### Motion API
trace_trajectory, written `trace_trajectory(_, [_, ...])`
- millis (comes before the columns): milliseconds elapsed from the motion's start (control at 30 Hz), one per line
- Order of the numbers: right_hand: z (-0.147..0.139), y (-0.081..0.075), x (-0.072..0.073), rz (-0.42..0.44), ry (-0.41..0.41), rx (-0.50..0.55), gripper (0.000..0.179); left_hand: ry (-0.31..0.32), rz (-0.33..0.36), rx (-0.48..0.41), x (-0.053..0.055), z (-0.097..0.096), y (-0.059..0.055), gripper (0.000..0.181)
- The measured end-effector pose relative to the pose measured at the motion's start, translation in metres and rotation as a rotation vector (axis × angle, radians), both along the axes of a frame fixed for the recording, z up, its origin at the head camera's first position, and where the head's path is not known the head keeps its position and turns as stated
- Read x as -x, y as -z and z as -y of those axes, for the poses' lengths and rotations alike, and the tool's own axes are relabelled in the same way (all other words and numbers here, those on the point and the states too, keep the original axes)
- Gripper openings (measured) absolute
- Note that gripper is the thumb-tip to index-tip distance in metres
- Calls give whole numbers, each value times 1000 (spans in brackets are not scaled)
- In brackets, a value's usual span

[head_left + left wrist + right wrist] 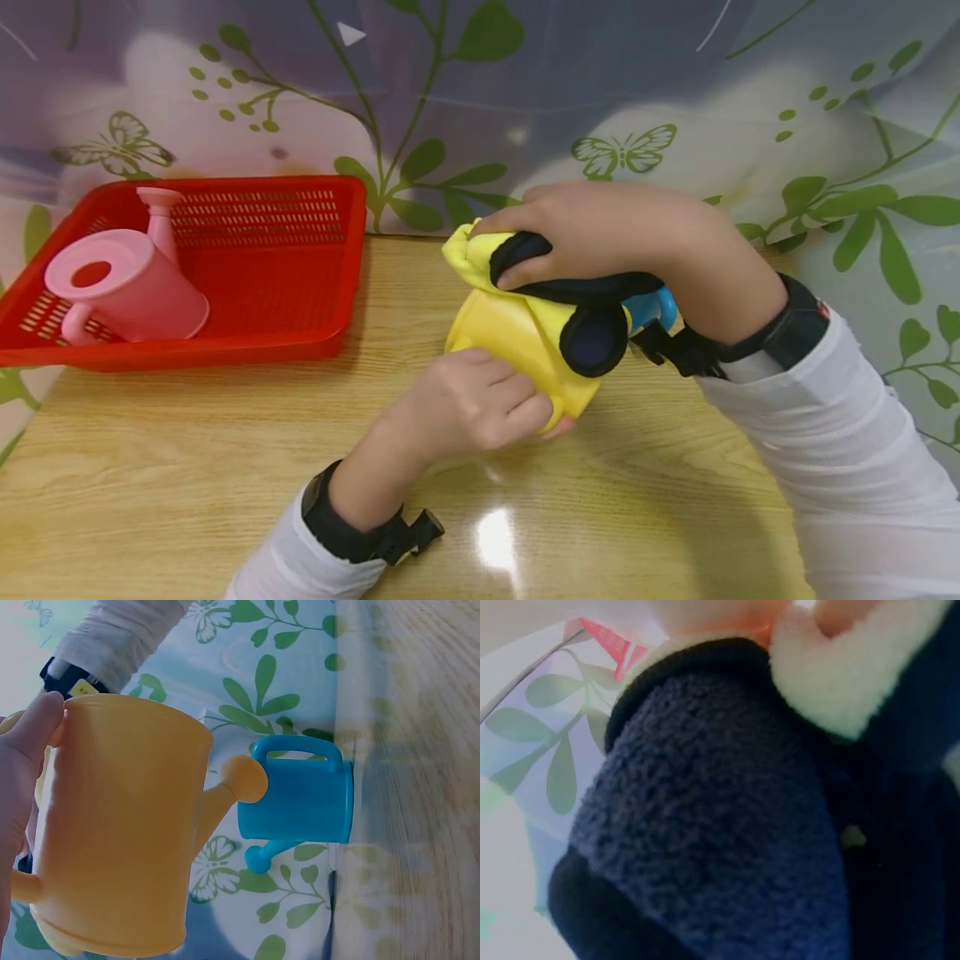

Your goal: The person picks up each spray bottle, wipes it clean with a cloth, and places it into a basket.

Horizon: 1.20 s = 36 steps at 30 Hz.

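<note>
My left hand [476,404] grips the handle of a yellow watering can [491,321]. The can is tilted; in the left wrist view its body and round spout head show large. With my right hand [600,229] I hold a thick cloth [480,254], yellow with dark blue faces and black edging, bunched against the can's upper side. Dark blue pile of this cloth fills most of the right wrist view and hides the can there. A blue watering can [296,802] stands behind, mostly covered by my right arm and the cloth in the head view.
A red plastic basket [262,346] with slotted walls sits on the left of the wooden table [187,467]. Inside it stands a pink watering can [153,287]. A backdrop [450,108] printed with leaves and butterflies rises along the table's far edge.
</note>
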State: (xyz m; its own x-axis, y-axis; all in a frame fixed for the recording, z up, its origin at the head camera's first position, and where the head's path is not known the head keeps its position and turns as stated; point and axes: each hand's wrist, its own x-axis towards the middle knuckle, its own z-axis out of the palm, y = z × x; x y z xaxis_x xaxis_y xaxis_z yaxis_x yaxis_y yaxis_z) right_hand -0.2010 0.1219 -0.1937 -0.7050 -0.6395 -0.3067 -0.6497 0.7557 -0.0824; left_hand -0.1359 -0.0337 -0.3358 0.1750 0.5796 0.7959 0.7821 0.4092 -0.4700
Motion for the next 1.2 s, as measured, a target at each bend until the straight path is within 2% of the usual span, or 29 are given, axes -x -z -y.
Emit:
trace_trajectory(200, [1,3,4,26,13,18,60,7,-8,12,0,-2,1,32])
trace_trajectory(433, [-7,2,4,59,27,10,61,11,16,-7,0,2,-1,32])
trace_trajectory(667, [-21,2,1,55,6,35,61,-3,1,-12,1,4,-3,35])
trace_trajectory(867, [-36,-1,-7,86,-8,76,57,-15,-10,-47,4,7,-4,37])
trace_trajectory(1200, [-68,4,-23,74,68,52,63,-16,-32,-94,9,10,-5,41])
